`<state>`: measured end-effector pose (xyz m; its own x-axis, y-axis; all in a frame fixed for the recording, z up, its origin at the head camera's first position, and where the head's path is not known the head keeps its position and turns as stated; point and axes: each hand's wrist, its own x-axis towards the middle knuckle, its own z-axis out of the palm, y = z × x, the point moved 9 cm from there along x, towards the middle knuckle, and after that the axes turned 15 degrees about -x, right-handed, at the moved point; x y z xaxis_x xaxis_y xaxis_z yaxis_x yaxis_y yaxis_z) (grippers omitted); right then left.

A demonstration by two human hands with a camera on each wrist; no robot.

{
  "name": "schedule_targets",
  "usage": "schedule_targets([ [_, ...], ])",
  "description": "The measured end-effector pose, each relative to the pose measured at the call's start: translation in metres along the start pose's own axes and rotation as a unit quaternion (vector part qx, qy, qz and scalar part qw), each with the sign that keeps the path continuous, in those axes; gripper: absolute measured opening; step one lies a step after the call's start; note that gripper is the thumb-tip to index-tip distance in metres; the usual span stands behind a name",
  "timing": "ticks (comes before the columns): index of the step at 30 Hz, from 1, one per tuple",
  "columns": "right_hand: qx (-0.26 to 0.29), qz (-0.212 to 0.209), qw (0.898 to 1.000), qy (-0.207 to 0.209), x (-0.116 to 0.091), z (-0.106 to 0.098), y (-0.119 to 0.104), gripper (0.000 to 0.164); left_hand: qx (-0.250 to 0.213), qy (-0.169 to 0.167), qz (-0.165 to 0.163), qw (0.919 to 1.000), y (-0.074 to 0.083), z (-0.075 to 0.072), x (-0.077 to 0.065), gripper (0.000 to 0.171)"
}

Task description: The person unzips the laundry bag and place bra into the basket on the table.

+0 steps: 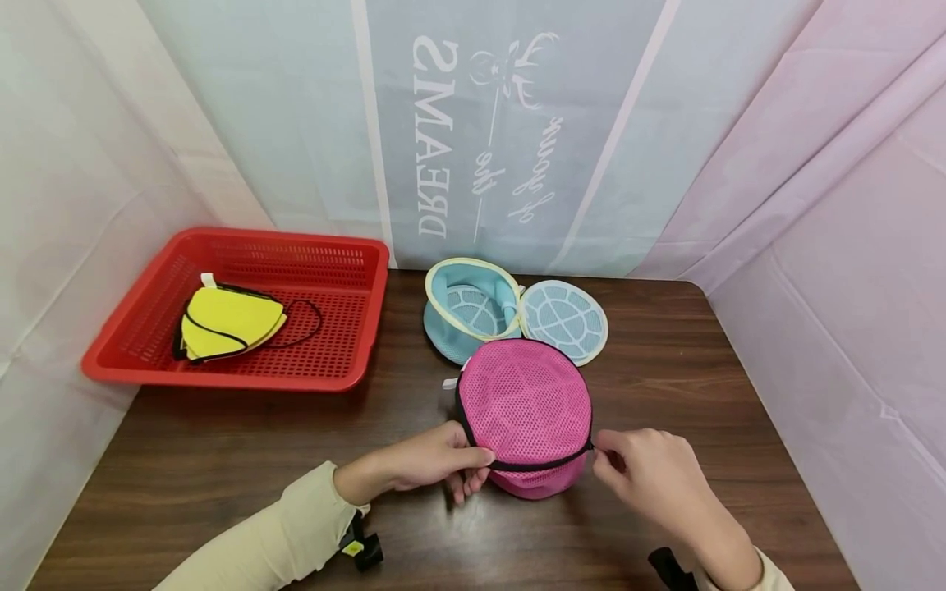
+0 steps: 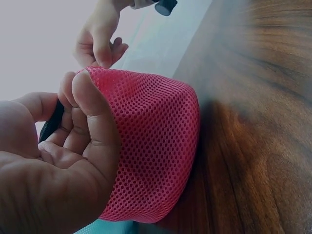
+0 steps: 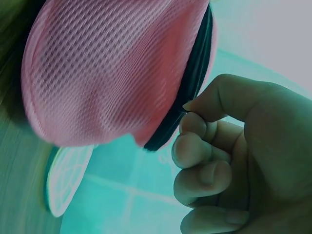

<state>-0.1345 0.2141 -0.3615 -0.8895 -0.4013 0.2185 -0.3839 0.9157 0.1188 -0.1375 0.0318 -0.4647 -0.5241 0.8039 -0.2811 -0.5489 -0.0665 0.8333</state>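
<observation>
A round pink mesh laundry bag (image 1: 528, 402) stands on the table, its lid lying over the top and a black zipper (image 3: 195, 73) running round the rim. With thumb on top and fingers beneath, my left hand (image 1: 436, 464) grips the bag's front left rim; the left wrist view shows those fingers against the mesh side (image 2: 151, 141). At the right end of the zipper, my right hand (image 1: 658, 472) pinches at the black band between thumb and forefinger. The zipper pull itself is hidden by these fingertips. A white tag (image 1: 450, 383) sticks out at the bag's left.
Behind the pink bag stands a blue mesh laundry bag (image 1: 443, 328) with its round lid (image 1: 565, 320) folded open to the right. A red plastic basket (image 1: 355, 353) at the left holds a folded yellow item (image 1: 229, 320) with black edging. Curtains border the wooden table (image 1: 310, 484).
</observation>
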Motion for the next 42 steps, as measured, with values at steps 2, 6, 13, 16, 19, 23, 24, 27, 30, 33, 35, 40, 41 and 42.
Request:
schedule_targets([
  [2, -0.005, 0.014, 1.0, 0.001, 0.002, 0.003, 0.008, 0.037, -0.002, 0.0, 0.0, 1.0, 0.0, 0.0, 0.0, 0.031],
  [6, -0.013, 0.038, 0.999, 0.0, 0.003, 0.008, 0.02, 0.037, -0.007, 0.0, -0.003, 1.0, -0.002, -0.001, 0.0, 0.029],
  [13, -0.012, 0.042, 0.999, 0.007, 0.003, 0.011, 0.023, 0.037, -0.017, 0.005, 0.003, 0.9998, -0.001, -0.003, -0.001, 0.029],
  [16, -0.013, 0.044, 0.999, 0.007, 0.003, 0.01, 0.023, 0.036, -0.023, 0.007, 0.005, 0.9997, 0.0, -0.004, -0.001, 0.03],
  [19, -0.011, 0.045, 0.999, 0.004, 0.003, 0.009, 0.022, 0.037, -0.028, 0.011, 0.008, 0.9995, 0.002, -0.004, -0.001, 0.03],
  [23, -0.007, 0.044, 0.999, 0.005, 0.002, 0.005, 0.019, 0.037, -0.03, 0.021, 0.013, 0.9992, 0.004, -0.007, -0.001, 0.03],
  [24, -0.006, 0.042, 0.999, 0.005, 0.001, 0.004, 0.018, 0.036, -0.031, 0.025, 0.014, 0.9991, 0.005, -0.009, -0.001, 0.03],
  [27, -0.003, 0.036, 0.999, 0.002, 0.0, 0.001, 0.014, 0.037, -0.031, 0.04, 0.017, 0.9986, 0.008, -0.013, -0.003, 0.029],
  [30, 0.004, 0.026, 1.0, 0.0, -0.001, -0.001, 0.008, 0.036, -0.033, 0.055, 0.016, 0.9978, 0.01, -0.017, -0.005, 0.029],
  [33, 0.015, 0.011, 1.0, 0.002, -0.002, -0.002, 0.003, 0.037, -0.032, 0.064, 0.017, 0.9973, 0.011, -0.021, -0.006, 0.03],
  [35, 0.029, -0.003, 1.0, 0.001, -0.003, -0.001, 0.0, 0.04, -0.03, 0.069, 0.018, 0.997, 0.012, -0.023, -0.006, 0.031],
  [40, 0.076, -0.058, 0.995, 0.008, -0.003, -0.001, -0.014, 0.042, -0.022, 0.081, 0.034, 0.9959, 0.017, -0.031, -0.008, 0.032],
  [41, 0.084, -0.069, 0.994, 0.012, -0.003, -0.001, -0.016, 0.042, -0.021, 0.083, 0.037, 0.9956, 0.018, -0.033, -0.009, 0.032],
  [42, 0.092, -0.08, 0.992, 0.016, -0.003, -0.002, -0.018, 0.041, -0.02, 0.085, 0.039, 0.9954, 0.019, -0.034, -0.009, 0.033],
])
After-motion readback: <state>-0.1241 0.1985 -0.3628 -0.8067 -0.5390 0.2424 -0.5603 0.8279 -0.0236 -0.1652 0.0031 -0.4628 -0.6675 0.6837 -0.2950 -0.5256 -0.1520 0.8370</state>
